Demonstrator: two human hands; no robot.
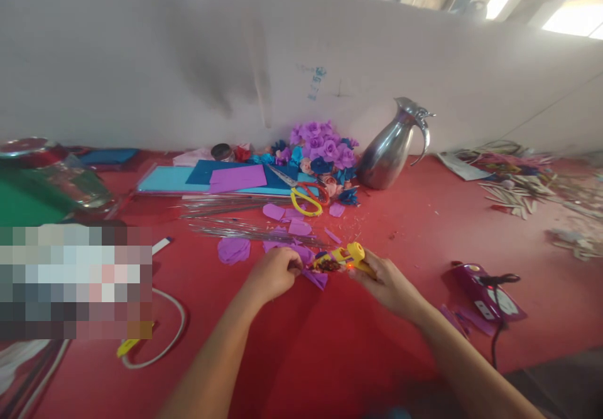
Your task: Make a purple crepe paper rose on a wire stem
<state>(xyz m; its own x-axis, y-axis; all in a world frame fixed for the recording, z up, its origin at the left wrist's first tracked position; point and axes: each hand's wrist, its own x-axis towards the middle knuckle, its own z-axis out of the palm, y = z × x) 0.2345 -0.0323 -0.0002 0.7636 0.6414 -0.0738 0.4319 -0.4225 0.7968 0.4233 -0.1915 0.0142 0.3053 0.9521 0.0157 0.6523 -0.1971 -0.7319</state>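
Observation:
My right hand (pixel 379 277) is wrapped round a yellow hot glue gun (pixel 357 253), which shows a small orange light. Its front end points left, close to my other hand. The fingers of my left hand (pixel 277 272) pinch a piece of purple paper (pixel 315 279) near the glue gun's tip. Brownish residue lies under the gun. Just beyond my hands are cut purple paper petals (pixel 300 227), a rounded purple piece (pixel 234 250) and thin metal wires (pixel 245 229). Yellow-and-red-handled scissors (pixel 306 205) rest behind them.
Behind stand paper flowers (pixel 325 146), paper sheets (pixel 238 178) and a steel jug (pixel 390 149). A purple power strip (pixel 485 296) with a plugged cord sits right. Wood scraps (pixel 511 196) lie far right. At left are a glass jar (pixel 78 180), a white cable (pixel 183 315) and a blurred-out area.

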